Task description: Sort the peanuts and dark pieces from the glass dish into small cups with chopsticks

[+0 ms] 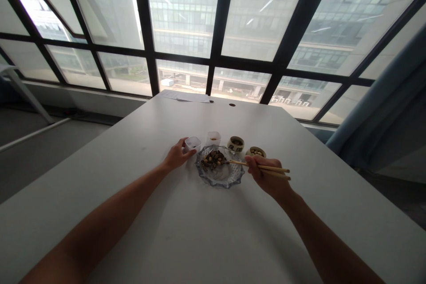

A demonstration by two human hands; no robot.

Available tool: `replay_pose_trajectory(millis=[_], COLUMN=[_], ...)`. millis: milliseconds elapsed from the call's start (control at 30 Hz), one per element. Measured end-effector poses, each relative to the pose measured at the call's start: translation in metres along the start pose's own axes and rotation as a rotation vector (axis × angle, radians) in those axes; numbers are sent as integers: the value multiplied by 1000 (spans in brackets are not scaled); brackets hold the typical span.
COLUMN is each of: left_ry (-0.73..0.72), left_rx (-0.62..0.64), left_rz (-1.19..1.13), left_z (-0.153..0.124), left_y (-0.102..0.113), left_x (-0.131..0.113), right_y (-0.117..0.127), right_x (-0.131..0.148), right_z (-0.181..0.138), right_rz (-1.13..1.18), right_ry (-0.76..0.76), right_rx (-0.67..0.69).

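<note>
My left hand [178, 155] is wrapped round the side of a small clear plastic cup [193, 143], with something small and dark inside it. Between my fingers on the right, my right hand [266, 173] holds a pair of wooden chopsticks [274, 169]. Their tips reach into a scalloped glass bowl [238, 181], at the edge of a heap of mixed nuts or seeds [213, 159]. What the tips pinch, if anything, is too small to tell.
Behind the bowl stand a second clear plastic cup [213, 138] and two small ceramic pots, a patterned one [235, 143] and a paler one [256, 151] holding light pieces. White papers [186, 96] lie at the far edge of the white table [199, 239], before large windows.
</note>
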State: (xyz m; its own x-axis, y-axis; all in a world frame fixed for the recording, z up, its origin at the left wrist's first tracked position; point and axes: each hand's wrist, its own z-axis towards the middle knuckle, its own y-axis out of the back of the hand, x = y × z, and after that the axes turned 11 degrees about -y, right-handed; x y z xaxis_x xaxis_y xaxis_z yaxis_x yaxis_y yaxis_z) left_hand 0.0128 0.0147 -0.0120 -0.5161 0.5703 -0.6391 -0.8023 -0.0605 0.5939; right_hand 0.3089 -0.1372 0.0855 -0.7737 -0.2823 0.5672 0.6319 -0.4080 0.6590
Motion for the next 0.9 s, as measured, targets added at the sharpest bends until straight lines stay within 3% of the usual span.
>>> replay_pose_trajectory(millis=[233,567,900], left_ry=[2,14,5], left_rx=[5,7,-1], left_rz=[-5,-9,-7], left_z=[0,0,-1], left_y=[2,1,1], left_x=[-3,-1,-1], right_y=[0,-1,5], right_x=[-5,2,7], right_z=[2,-1,-1], right_rz=[-14,-102,-48], right_ry=[6,247,93], right_rx=[135,223,161])
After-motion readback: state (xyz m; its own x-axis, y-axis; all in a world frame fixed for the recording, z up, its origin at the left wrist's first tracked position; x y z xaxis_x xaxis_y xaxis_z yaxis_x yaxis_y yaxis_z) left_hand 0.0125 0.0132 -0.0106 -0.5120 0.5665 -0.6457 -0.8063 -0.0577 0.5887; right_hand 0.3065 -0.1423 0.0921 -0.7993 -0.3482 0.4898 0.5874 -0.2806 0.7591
